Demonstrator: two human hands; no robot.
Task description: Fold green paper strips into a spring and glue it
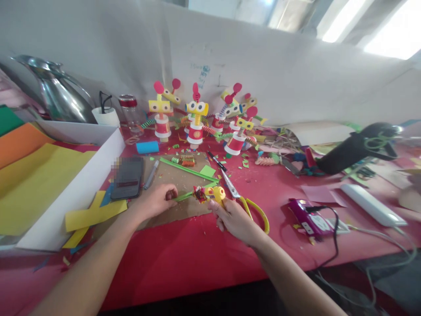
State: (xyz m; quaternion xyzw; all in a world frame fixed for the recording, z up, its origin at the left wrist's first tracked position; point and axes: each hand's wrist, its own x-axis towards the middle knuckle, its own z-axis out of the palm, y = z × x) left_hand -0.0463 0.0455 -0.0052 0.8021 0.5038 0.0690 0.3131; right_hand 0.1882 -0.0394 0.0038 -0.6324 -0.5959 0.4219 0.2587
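My left hand (157,201) is closed in a pinch on the end of a green paper strip (184,195), resting on a brown cardboard sheet (177,180). My right hand (232,216) is closed on a small yellow tool (215,193) whose tip meets a red and yellow folded paper piece (199,193) at the strip's other end. Yellow-handled scissors (245,199) lie just behind my right hand on the red table (184,254).
Several paper-cup robot figures (196,120) stand at the back. A black phone (127,177) and a white box of coloured paper (36,180) lie to the left. A purple power strip (311,219), a black glue gun (357,147) and cables sit to the right.
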